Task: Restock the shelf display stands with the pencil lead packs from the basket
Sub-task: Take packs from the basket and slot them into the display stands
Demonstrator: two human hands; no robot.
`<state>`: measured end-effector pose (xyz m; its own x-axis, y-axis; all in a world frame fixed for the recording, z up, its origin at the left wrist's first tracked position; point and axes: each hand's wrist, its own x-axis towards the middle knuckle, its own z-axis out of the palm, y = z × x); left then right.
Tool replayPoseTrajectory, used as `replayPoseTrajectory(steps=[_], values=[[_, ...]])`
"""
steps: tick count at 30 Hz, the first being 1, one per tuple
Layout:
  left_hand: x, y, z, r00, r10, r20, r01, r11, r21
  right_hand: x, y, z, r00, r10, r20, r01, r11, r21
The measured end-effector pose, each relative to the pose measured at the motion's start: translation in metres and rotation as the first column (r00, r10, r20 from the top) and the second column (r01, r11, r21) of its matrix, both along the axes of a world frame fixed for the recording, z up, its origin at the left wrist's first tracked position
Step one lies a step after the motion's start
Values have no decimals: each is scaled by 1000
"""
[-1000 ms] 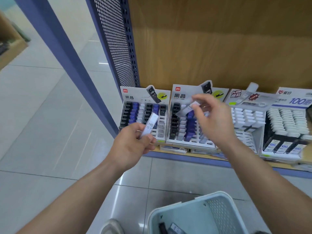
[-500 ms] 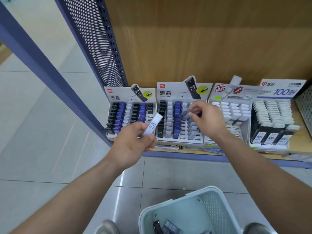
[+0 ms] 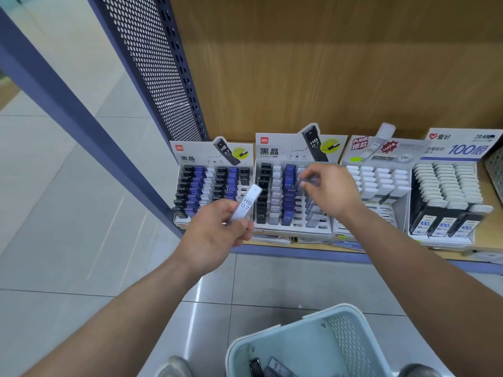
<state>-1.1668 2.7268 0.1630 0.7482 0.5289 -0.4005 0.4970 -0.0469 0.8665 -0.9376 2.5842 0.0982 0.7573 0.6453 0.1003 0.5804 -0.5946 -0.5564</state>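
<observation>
Thumb and forefinger of the right hand (image 3: 332,190) pinch a slim pale-lilac plastic lead pack (image 3: 308,182), its edges blurred, just above the slotted rows of the second white cardboard display stand (image 3: 275,152). Flat black, white and blue packs stand there in stepped columns. The left hand (image 3: 215,235) is curled round a flat white rectangular lead pack (image 3: 246,204) printed HB 0.7. This pack tilts up to the right in front of the first white cardboard display stand (image 3: 190,159), apart from it. Both stands sit side by side on a wood-grain shelf board (image 3: 490,240) with a blue front edge, next to two further stands of white-capped packs (image 3: 378,175). A dark perforated metal panel (image 3: 152,63) closes the shelf's left side. Lower in view, against glossy grey floor tiles (image 3: 68,213), a pale green plastic basket (image 3: 299,319) with a slotted wall holds several dark lead packs (image 3: 275,367).
</observation>
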Motion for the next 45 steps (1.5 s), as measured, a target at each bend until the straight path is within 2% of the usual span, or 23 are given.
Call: replayPoseTrajectory(steps=[3,6,8,10,12,14,15,18,23,29,33,39,45], values=[[-2,2,0,1000,3,2,-3,1000,-2,-1,6,-3,995,27,94,-23,999,-42],[-5,4,1,1000,-7,1,7,1000,6,-4,8,-1,997,-6,71,10,998,-60],[-6,5,2,1000,-3,11,3,1000,-1,-9,3,6,998,-51,26,51,999,-1],[-5,3,3,1000,-9,25,10,1000,-16,-22,-3,19,998,-61,-18,63,990,129],[-2,-1,6,999,-21,39,23,999,-35,-43,-7,36,985,39,-170,6,967,253],[2,-8,8,998,-42,47,44,998,-52,-67,-6,52,893,206,-400,-59,936,348],[4,-11,9,997,-56,52,59,996,-61,-76,-5,57,844,263,-468,-74,920,384],[9,-22,11,993,-89,79,95,993,-77,-88,-7,69,796,293,-530,-19,887,462],[12,-32,12,981,-160,107,166,985,-46,-81,-28,78,729,314,-608,47,863,502],[16,-22,8,990,-136,47,127,980,151,-46,-54,82,852,132,-506,202,810,551],[16,-14,2,990,-140,-20,139,939,313,-29,-53,64,966,0,-257,106,912,397],[17,-11,-2,982,-178,-59,186,899,396,-20,-29,26,995,-11,-97,32,975,218],[18,-9,-4,978,-181,-101,207,886,415,-17,-26,5,1000,14,-25,-12,997,79]])
